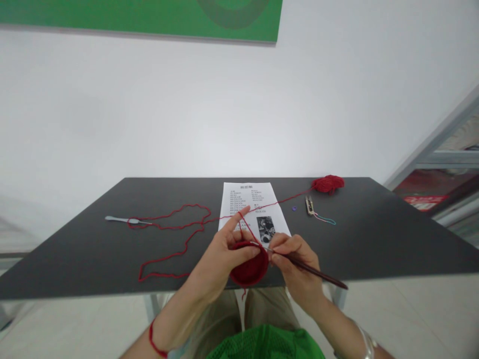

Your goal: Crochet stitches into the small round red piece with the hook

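Above the black tabletop [168, 194], the left hand [219, 257] clamps one round red crocheted piece [250, 269], one red yarn strand [247, 230] crossing its raised index finger [234, 223]. The right hand [295, 269] pinches one dark crochet hook [316, 271] at the piece's edge. Farther along the table lie one red yarn ball [328, 184], one printed pattern sheet [247, 202], one pair of thread snips [310, 205], and one pale needle [119, 219].

A round red crochet piece [249, 269] has a dark crochet hook [310, 267] at its top edge, with thin red yarn [172, 254] lying in loose loops.
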### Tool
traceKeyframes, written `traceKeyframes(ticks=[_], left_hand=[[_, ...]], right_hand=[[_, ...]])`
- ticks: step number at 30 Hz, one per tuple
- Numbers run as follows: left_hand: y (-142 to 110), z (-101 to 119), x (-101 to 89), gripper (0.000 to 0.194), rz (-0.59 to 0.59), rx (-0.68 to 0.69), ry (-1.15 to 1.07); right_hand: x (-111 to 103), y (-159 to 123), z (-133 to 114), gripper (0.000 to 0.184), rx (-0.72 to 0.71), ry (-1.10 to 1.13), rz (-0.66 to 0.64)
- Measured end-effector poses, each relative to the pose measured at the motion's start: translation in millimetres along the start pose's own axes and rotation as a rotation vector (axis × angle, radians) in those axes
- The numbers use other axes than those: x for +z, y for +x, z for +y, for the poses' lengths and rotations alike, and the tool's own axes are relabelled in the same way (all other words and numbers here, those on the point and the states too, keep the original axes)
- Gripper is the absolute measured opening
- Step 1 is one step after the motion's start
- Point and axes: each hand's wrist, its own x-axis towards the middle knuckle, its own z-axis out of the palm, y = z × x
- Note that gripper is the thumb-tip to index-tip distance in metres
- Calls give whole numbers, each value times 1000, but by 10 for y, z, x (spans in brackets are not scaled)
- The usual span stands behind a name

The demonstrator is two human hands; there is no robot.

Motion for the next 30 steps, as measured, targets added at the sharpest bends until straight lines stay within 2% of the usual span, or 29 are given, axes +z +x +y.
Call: traceKeyframes(ticks=[5, 8, 12, 14, 16, 17, 19, 21, 24, 26, 30], left_hand=[[-1, -50, 9, 94, 35, 50, 18], [-22, -67, 49, 98, 47, 98, 36], [-40, -95, 103, 95, 121, 163, 101], [-36, -106, 117, 93, 141, 165, 51], [-26, -100, 119, 91, 114, 97, -58], [-21, -89, 115, 90, 92, 44, -114], [-11, -58, 99, 89, 57, -60, -194], [-2, -27, 74, 89, 48, -122, -233], [14, -12, 32, 89, 58, -108, -236], [24, -19, 8, 90, 57, -70, -218], [31, -22, -23, 87, 24, -48, -178]], right_hand=[[64, -43, 47, 13, -145, -101, 44], [77, -1, 15, 20, -373, -339, -42], [-3, 111, -10, 21, -735, -811, -281], [-43, 139, 15, 20, -896, -998, -286], [-49, 141, 54, 21, -987, -1012, -226], [-37, 136, 72, 22, -983, -951, -199], [8, 121, 99, 22, -862, -744, -159], [52, 98, 111, 17, -632, -511, -97], [53, 50, 116, 10, -339, -266, -5], [10, 13, 108, 12, -272, -207, 7], [-76, -30, 45, 18, -297, -234, -41]])
